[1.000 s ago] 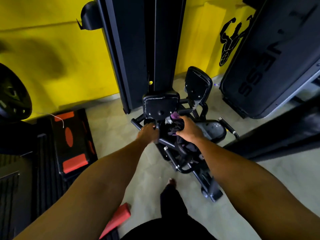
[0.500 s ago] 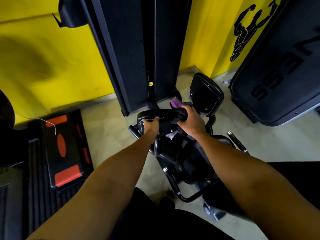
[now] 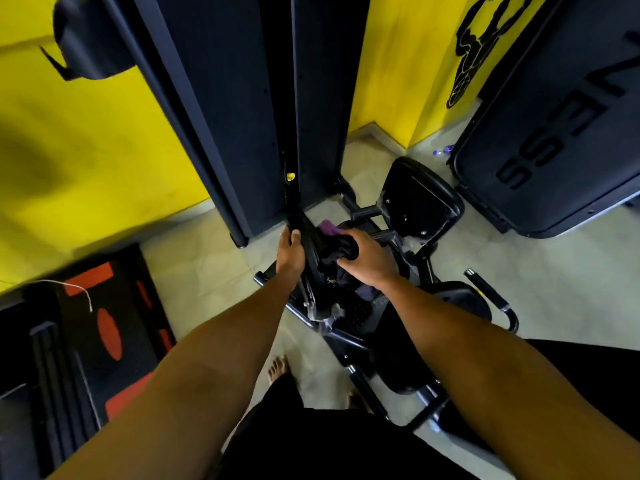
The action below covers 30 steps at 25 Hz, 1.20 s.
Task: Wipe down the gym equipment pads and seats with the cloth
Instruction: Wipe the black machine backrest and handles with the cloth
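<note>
Your left hand [image 3: 290, 259] is wrapped round the left edge of the narrow black upholstered pad [image 3: 309, 252], fingers and thumb curled onto it in a firm grip. Your right hand [image 3: 367, 263] clutches the dark bunched cloth [image 3: 341, 251], fingers curled over the wad, and holds it against the right face of that same pad. A purple corner of the cloth sticks out beyond your knuckles, and more dark fabric hangs below your wrist.

You see the pad nearly edge-on and tilted. It sits at the foot of the tall black weight-stack tower [image 3: 242, 98], where a small yellow selector pin [image 3: 290, 176] shows in the slot. Just beyond your right hand stands a second black rectangular pad [image 3: 420, 199], its back turned toward you with bolt heads showing. To the right of your forearm, a black handle bar with chrome ends [image 3: 486, 292] angles across the pale tiled floor [image 3: 554, 271].

A large black machine shroud with raised letters [image 3: 554, 133] leans in from the upper right, beside a black bodybuilder silhouette [image 3: 472, 50] painted on the yellow wall [image 3: 86, 150]. At your lower left lies a black step platform with red patches [image 3: 107, 323], a thin white cord [image 3: 81, 292] trailing over its far end. Your bare foot [image 3: 278, 367] rests on the floor between your forearms.
</note>
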Motion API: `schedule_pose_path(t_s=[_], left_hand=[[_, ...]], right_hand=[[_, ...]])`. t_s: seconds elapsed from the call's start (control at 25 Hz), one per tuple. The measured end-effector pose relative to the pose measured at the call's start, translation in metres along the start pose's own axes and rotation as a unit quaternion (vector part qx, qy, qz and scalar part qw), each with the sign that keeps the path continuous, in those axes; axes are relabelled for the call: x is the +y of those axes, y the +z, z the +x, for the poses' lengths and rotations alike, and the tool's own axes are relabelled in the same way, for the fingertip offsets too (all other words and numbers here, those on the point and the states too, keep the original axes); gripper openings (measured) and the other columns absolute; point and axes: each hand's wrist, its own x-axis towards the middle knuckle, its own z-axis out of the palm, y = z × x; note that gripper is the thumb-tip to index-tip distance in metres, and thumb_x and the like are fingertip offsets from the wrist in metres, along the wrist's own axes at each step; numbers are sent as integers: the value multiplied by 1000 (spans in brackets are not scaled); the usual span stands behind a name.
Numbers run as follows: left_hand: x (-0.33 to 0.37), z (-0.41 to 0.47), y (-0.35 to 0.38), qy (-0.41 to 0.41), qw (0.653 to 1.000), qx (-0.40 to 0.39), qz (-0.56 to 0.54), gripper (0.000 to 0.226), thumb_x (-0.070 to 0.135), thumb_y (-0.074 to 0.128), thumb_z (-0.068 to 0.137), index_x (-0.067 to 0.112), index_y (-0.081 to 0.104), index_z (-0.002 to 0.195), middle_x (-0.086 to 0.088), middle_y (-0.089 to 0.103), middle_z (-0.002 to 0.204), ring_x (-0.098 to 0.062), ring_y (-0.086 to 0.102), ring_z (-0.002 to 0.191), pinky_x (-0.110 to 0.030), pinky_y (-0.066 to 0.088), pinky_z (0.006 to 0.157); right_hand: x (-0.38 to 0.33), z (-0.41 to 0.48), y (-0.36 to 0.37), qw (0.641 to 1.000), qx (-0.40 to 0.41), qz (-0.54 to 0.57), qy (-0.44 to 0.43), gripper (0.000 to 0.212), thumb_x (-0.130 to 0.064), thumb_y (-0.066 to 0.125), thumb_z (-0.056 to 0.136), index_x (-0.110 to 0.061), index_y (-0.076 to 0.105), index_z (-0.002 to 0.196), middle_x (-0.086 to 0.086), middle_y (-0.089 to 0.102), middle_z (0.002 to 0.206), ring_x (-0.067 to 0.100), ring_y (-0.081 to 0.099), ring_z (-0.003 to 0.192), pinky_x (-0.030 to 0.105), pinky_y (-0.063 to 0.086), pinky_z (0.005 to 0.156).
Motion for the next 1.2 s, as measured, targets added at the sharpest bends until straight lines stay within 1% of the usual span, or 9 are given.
schedule_pose_path(t_s=[0.2, 0.4, 0.52, 0.6, 0.76, 0.92, 0.96, 1.08, 1.2], left_hand=[[7, 29, -6, 36, 993, -95, 66, 47, 29, 28, 110, 21, 31, 156, -6, 37, 158, -26, 34, 145, -34, 25, 118], [11, 56, -7, 67, 977, -180, 93, 44, 30, 29, 110, 24, 37, 153, -4, 41, 156, -21, 37, 143, -36, 27, 120], [13, 66, -6, 69, 972, -206, 92, 43, 30, 29, 109, 31, 41, 150, 0, 46, 151, -18, 42, 138, -36, 30, 118], [16, 72, -3, 72, 968, -218, 97, 44, 26, 28, 109, 35, 41, 149, 2, 49, 146, -16, 45, 133, -32, 33, 113], [22, 76, -1, 78, 965, -210, 133, 39, 24, 31, 108, 31, 54, 139, 7, 56, 131, -11, 51, 115, -26, 35, 96], [12, 80, -4, 70, 960, -199, 184, 38, 22, 32, 107, 11, 60, 130, -11, 61, 133, -26, 57, 121, -38, 41, 106], [10, 76, -5, 56, 968, -183, 161, 39, 26, 34, 107, 10, 62, 129, -9, 64, 129, -23, 60, 117, -37, 42, 106], [6, 57, -10, 10, 989, -149, 15, 37, 26, 37, 108, 16, 61, 133, 5, 66, 121, 0, 60, 106, -22, 43, 105], [-5, 56, -9, -6, 991, -129, 32, 37, 24, 32, 109, 14, 63, 127, -7, 69, 118, -16, 64, 106, -34, 47, 101]], right_hand=[[-23, 23, 33, 989, 84, 95, 70, 67, -34, 75, 86, -27, 44, 145, -2, 51, 144, 23, 54, 129, 47, 50, 105], [-45, 5, 82, 960, 211, 163, 83, 63, -34, 70, 93, -19, 44, 148, 3, 46, 147, 19, 49, 132, 32, 48, 103], [-47, 20, 95, 962, 218, 132, 101, 58, -39, 61, 95, -21, 46, 148, 7, 37, 156, 28, 38, 141, 45, 40, 113], [-41, 42, 92, 969, 213, 76, 100, 54, -46, 52, 96, -25, 50, 146, 7, 34, 158, 35, 35, 142, 51, 37, 114], [-21, 105, 57, 973, 208, 7, 101, 51, -52, 41, 95, -26, 56, 137, 4, 42, 155, 37, 36, 139, 57, 38, 111], [-40, 90, 74, 968, 228, -17, 103, 48, -50, 44, 98, -23, 55, 137, 1, 44, 153, 35, 34, 142, 56, 37, 113], [-50, 67, 88, 968, 238, -4, 84, 49, -48, 44, 98, -20, 56, 136, 3, 45, 151, 36, 35, 141, 54, 37, 113], [-61, 23, 115, 967, 239, 65, 64, 47, -42, 51, 95, -15, 59, 133, 7, 47, 146, 35, 39, 132, 54, 39, 108], [-55, 50, 103, 975, 214, 19, 49, 48, -47, 46, 98, -23, 56, 138, 3, 46, 148, 33, 36, 138, 52, 37, 109]])
